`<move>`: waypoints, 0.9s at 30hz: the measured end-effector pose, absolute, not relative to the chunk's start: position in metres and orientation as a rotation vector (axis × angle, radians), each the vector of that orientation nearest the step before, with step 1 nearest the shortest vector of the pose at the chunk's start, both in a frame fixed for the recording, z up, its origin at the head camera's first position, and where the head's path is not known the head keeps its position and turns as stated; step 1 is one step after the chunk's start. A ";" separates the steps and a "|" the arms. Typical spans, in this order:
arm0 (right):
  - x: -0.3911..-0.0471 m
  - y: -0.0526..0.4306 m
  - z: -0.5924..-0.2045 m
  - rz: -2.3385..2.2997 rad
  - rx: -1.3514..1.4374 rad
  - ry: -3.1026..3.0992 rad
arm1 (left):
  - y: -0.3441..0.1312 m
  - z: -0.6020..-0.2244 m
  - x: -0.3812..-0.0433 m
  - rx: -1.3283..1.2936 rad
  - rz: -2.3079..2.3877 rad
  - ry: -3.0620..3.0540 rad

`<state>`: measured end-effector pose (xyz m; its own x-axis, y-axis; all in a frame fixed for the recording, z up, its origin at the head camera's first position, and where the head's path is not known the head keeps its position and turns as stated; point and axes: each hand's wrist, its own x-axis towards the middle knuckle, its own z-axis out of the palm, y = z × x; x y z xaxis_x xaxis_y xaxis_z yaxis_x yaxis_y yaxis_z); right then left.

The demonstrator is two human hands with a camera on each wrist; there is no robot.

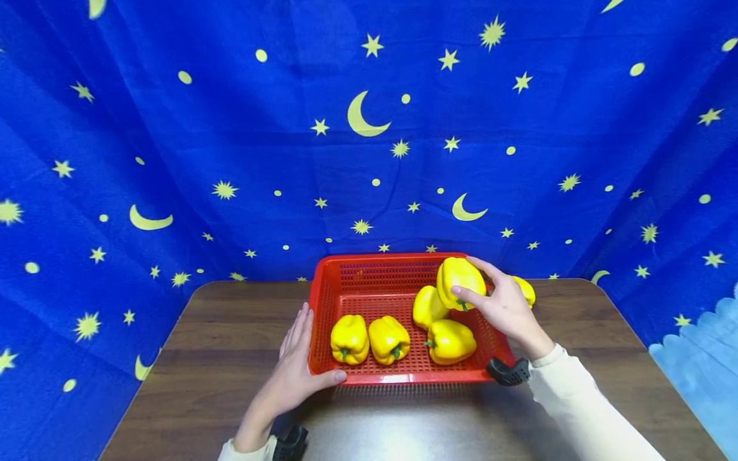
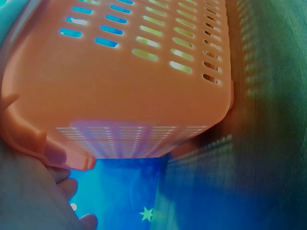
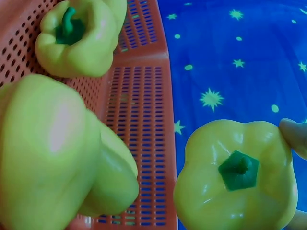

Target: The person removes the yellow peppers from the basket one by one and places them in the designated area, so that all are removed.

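Observation:
My right hand (image 1: 510, 310) pinches a yellow bell pepper (image 1: 460, 278) between thumb and fingers, over the right side of a red plastic basket (image 1: 398, 378). In the right wrist view the held bell pepper (image 3: 206, 148) shows its green stem end to the camera. Several more yellow bell peppers lie inside: two side by side at the left front, one (image 1: 452, 344) at the right front, another (image 1: 428, 308) behind it. My left hand (image 1: 296, 362) lies with extended fingers along the basket's left side, thumb at the front rim. In the left wrist view its fingertips show below the rim (image 2: 53, 155).
Another yellow bell pepper (image 1: 524, 291) shows beyond the right hand, outside the basket and partly hidden. The basket stands on a brown wooden table (image 1: 219, 358), near its back edge. A blue cloth (image 1: 288, 160) with moons and stars hangs behind and at both sides.

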<state>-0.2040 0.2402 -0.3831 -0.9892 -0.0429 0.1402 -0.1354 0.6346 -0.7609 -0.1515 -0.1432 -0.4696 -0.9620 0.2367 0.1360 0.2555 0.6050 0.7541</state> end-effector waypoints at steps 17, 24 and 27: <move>-0.189 0.275 -0.382 1.226 0.128 -2.702 | -0.141 -0.466 -0.152 -0.404 -1.363 -2.804; -0.188 0.288 -0.385 1.165 0.111 -2.664 | -0.141 -0.466 -0.151 -0.406 -1.374 -2.803; -0.189 0.293 -0.388 1.129 0.099 -2.660 | -0.141 -0.465 -0.151 -0.400 -1.363 -2.808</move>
